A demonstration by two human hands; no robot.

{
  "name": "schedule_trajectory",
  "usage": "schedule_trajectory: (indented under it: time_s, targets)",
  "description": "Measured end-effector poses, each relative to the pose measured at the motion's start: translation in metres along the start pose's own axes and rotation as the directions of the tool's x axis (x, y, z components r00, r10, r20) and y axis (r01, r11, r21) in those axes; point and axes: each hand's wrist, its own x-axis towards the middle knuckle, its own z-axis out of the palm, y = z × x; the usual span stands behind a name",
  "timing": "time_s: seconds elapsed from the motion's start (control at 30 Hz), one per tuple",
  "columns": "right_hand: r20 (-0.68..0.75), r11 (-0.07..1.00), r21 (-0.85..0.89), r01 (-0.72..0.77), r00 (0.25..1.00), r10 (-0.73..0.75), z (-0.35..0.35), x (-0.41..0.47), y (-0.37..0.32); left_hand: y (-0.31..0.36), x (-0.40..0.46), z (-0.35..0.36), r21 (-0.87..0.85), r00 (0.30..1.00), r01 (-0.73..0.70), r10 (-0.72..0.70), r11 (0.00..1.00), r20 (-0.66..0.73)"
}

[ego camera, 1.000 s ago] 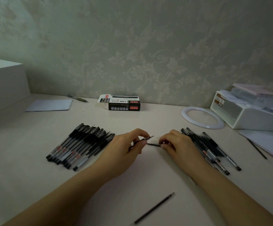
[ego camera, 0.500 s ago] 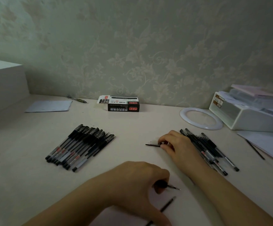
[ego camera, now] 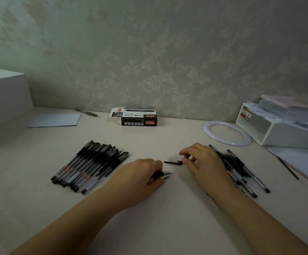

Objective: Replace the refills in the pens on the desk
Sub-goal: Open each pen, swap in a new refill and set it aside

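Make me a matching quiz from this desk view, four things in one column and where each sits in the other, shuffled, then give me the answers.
Things:
1. pen box
2. white ring
3. neat row of pens
4. loose pile of pens

Places:
A. partly under the right hand
B. at the wall, middle of the desk
C. left of the left hand
D. beside the white organiser

Pairs: 1-B, 2-D, 3-C, 4-A
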Motion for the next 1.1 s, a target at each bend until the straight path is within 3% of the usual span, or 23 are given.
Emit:
schedule_trajectory:
  time_s: [0.1,0.2,0.4,0.6,0.9,1.1]
  targets:
    - [-0.056,0.996,0.087,-0.006,0.998,0.010,0.000,0.001,-0.006,-0.004,0.001,0.001,0.027,0.994,0.089,-0.087,0.996,-0.067]
    - [-0.087,0.959,0.280,-0.049,0.993,0.076,0.000,0.002,-0.015,-0.006,0.002,0.002,0.027,0.981,0.156,-0.152,0.987,-0.118]
    - [0.063,0.700,0.677,-0.226,0.966,0.251,-0.001,0.002,-0.024,-0.003,0.004,0.003,-0.071,0.968,0.115,-0.128,0.991,-0.215]
    - [0.135,0.691,0.691,-0.212,0.977,0.165,-0.001,0.001,-0.023,-0.001,0.004,0.007,-0.122,0.965,-0.011,-0.021,0.992,-0.262]
    - [0.105,0.700,0.680,-0.217,0.974,0.201,-0.004,0.002,-0.020,-0.004,0.005,0.012,-0.186,0.959,-0.008,-0.045,0.982,-0.279]
    - [0.205,0.708,0.674,-0.210,0.974,0.094,0.001,-0.003,-0.025,-0.002,0.005,0.011,-0.240,0.972,-0.057,-0.001,0.969,-0.235]
